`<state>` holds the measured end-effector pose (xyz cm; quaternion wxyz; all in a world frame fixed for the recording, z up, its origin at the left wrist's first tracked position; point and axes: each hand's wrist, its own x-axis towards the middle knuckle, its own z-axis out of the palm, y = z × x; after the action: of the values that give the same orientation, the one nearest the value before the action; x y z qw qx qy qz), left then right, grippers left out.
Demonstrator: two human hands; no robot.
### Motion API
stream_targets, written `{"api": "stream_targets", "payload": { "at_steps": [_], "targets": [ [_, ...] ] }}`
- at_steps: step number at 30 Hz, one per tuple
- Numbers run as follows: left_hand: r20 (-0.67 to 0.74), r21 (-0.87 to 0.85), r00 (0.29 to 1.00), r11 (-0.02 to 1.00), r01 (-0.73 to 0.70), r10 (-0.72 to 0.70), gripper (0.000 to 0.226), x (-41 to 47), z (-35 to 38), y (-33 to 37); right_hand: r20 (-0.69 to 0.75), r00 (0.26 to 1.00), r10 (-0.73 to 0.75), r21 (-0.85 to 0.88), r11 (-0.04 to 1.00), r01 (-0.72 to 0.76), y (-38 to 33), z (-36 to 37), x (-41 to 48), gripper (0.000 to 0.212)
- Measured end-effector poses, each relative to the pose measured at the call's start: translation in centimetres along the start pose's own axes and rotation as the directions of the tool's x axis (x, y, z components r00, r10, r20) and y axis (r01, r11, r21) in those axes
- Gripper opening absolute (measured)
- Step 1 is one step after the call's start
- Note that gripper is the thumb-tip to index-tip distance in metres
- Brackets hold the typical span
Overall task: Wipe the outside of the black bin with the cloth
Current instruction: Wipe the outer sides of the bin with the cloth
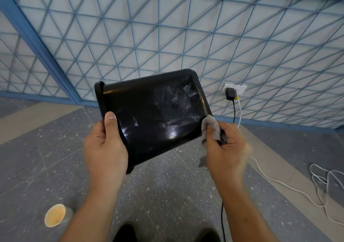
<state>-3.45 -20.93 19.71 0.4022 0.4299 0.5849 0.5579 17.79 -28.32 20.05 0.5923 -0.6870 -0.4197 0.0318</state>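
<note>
Glossy black bin, smeared streaks, grey cloth at corner

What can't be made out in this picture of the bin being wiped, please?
Head view, all of these:
- black bin: its inside and far walls face away from the camera.
- left hand: all fingers but the thumb lie behind the bin.
- cloth: mostly bunched inside the right hand, which is blurred.
- black cable: its lower end is cut off by the bottom edge.
</note>
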Motion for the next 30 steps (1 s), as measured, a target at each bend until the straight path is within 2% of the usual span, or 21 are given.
{"api": "stream_targets", "payload": {
  "at_steps": [3,6,8,10,13,15,17,20,22,24,27,30],
  "targets": [
    [0.008,0.02,1.0,1.0,-0.009,0.009,0.047,-0.5,0.0,0.3,0.16,0.984,-0.081,-0.008,0.996,0.084,-1.7,1.3,-1.6,0.012],
    [0.011,0.067,1.0,0.998,-0.023,0.022,0.05,-1.1,0.3,0.7,0.38,0.902,-0.205,0.026,0.977,0.211,-3.6,3.5,-4.5,0.021],
    [0.006,0.069,1.0,0.998,-0.014,0.013,0.049,-1.2,0.4,0.8,0.446,0.865,-0.23,-0.008,0.965,0.261,-3.7,4.1,-5.2,0.027],
    [0.011,0.069,1.0,0.997,-0.025,0.024,0.046,-1.2,0.3,0.8,0.399,0.903,-0.161,-0.05,0.979,0.197,-2.9,3.4,-4.1,0.031],
    [0.008,0.094,0.997,0.993,-0.075,0.075,0.046,-1.2,0.0,0.9,0.16,0.987,-0.008,-0.149,0.988,0.032,-0.5,1.1,-1.0,0.024],
    [0.037,0.108,0.994,0.989,-0.104,0.1,0.044,-1.5,0.1,1.2,0.052,0.999,-0.002,-0.211,0.977,0.013,0.3,0.2,0.0,0.024],
    [0.064,0.11,0.99,0.985,-0.135,0.129,0.042,-1.9,0.5,1.4,0.075,0.997,-0.024,-0.22,0.975,0.04,-0.3,0.7,-0.7,0.024],
    [0.061,0.12,0.984,0.977,-0.174,0.167,0.044,-2.3,0.9,1.5,0.236,0.954,-0.185,-0.135,0.966,0.221,-2.7,3.0,-3.5,0.023],
    [0.041,0.116,0.987,0.98,-0.159,0.155,0.048,-2.3,0.9,1.4,0.32,0.91,-0.262,-0.056,0.954,0.294,-4.0,4.3,-5.3,0.027],
    [0.019,0.097,0.991,0.987,-0.13,0.129,0.05,-2.1,0.7,1.4,0.343,0.89,-0.3,-0.056,0.94,0.338,-4.4,4.6,-5.8,0.031],
    [0.022,0.09,0.99,0.986,-0.139,0.138,0.047,-1.9,0.4,1.4,0.256,0.934,-0.248,-0.114,0.952,0.284,-3.1,3.1,-3.7,0.025],
    [0.038,0.118,0.986,0.979,-0.168,0.165,0.05,-1.7,0.3,1.4,0.072,0.992,-0.104,-0.213,0.97,0.117,-0.6,0.9,-1.0,0.024]
  ]
}}
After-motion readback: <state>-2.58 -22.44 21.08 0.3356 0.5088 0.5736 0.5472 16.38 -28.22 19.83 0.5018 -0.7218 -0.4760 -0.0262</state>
